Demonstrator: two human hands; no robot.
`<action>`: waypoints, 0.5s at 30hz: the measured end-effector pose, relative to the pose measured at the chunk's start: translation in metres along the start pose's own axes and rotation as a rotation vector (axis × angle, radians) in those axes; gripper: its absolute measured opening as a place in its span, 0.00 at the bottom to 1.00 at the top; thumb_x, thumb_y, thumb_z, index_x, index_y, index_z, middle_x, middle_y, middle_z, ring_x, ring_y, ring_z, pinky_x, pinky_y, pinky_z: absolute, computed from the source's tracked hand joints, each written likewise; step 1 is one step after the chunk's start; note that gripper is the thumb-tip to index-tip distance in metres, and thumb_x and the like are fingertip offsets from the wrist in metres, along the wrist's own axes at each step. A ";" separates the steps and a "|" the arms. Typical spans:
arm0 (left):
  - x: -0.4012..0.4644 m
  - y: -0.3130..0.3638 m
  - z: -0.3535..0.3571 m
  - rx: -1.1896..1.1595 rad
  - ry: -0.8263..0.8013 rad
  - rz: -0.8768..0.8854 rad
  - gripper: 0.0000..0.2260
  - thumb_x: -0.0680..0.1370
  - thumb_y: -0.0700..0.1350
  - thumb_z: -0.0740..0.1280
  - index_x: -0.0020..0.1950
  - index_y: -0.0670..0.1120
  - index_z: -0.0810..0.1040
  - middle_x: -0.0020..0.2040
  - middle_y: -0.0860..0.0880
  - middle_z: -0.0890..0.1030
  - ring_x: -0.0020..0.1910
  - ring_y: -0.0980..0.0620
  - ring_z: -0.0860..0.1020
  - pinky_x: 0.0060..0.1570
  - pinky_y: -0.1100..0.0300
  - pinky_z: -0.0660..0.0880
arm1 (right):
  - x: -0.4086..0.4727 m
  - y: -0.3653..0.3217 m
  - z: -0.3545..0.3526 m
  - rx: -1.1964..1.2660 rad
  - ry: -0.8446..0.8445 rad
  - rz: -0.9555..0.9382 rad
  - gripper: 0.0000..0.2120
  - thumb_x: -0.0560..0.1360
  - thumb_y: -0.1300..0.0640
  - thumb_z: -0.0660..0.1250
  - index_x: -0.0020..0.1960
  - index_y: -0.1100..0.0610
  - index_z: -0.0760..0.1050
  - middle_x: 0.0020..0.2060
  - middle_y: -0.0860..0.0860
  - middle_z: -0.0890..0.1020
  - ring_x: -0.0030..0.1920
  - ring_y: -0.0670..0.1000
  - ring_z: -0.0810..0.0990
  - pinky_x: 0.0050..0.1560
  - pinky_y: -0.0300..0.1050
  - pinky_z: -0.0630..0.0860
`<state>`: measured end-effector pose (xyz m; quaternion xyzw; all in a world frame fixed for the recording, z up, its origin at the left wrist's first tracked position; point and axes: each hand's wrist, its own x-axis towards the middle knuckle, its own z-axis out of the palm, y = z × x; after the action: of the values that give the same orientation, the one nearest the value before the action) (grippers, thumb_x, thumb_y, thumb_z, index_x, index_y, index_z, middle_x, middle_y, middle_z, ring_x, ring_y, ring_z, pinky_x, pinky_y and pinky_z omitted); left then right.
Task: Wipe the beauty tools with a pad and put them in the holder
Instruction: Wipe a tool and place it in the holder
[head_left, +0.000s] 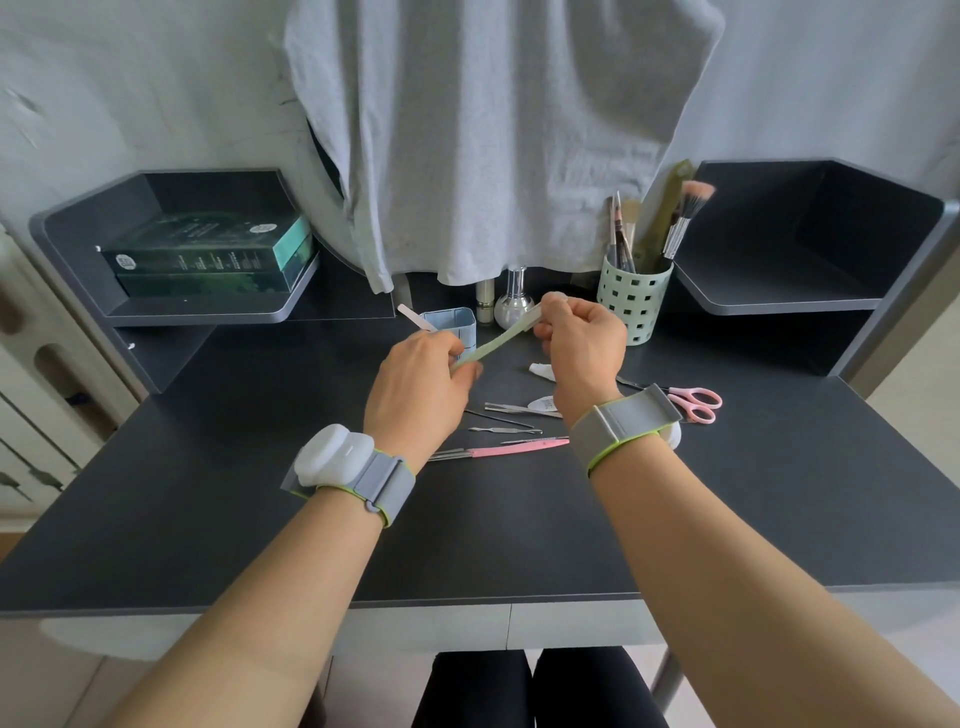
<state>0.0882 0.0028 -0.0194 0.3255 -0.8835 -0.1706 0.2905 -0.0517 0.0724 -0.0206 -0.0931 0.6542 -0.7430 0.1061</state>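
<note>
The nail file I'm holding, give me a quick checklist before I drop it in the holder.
1. Left hand grips the low end of the nail file: ok.
2. Right hand pinches the top end with a white pad: ok.
3. File wiped along its full length: cannot tell.
4. White holder upright at the back right of the desk: ok.
5. Room in the holder among the brushes: cannot tell.
6. Pink scissors and other tools not yet put away: not ok.

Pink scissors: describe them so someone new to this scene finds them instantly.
Start at the dark desk and go to its right side, in front of the perforated holder. Just past the right hand wrist lie the scissors, the only tool with two pink loop handles.
</note>
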 end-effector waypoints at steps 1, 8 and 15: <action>-0.001 -0.001 0.000 -0.006 0.004 -0.002 0.09 0.78 0.50 0.70 0.53 0.45 0.82 0.50 0.48 0.81 0.46 0.47 0.79 0.44 0.53 0.77 | 0.001 -0.001 -0.001 0.018 0.011 0.006 0.12 0.74 0.51 0.70 0.48 0.60 0.83 0.25 0.46 0.81 0.30 0.44 0.76 0.46 0.49 0.78; -0.001 -0.010 0.006 -0.086 0.028 -0.072 0.12 0.77 0.51 0.71 0.54 0.44 0.82 0.48 0.49 0.83 0.43 0.51 0.79 0.44 0.57 0.75 | 0.002 -0.008 -0.003 0.157 0.047 0.093 0.11 0.75 0.56 0.69 0.34 0.56 0.78 0.22 0.45 0.76 0.28 0.47 0.71 0.37 0.43 0.74; -0.001 0.001 0.000 -0.301 0.098 -0.118 0.12 0.78 0.53 0.70 0.53 0.46 0.84 0.45 0.55 0.84 0.42 0.60 0.79 0.41 0.75 0.70 | -0.004 -0.012 0.000 0.358 0.033 0.304 0.11 0.74 0.62 0.69 0.33 0.58 0.74 0.22 0.47 0.77 0.30 0.47 0.72 0.32 0.38 0.68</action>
<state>0.0877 0.0045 -0.0193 0.3377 -0.8121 -0.3016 0.3681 -0.0486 0.0747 -0.0084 0.0391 0.5201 -0.8241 0.2209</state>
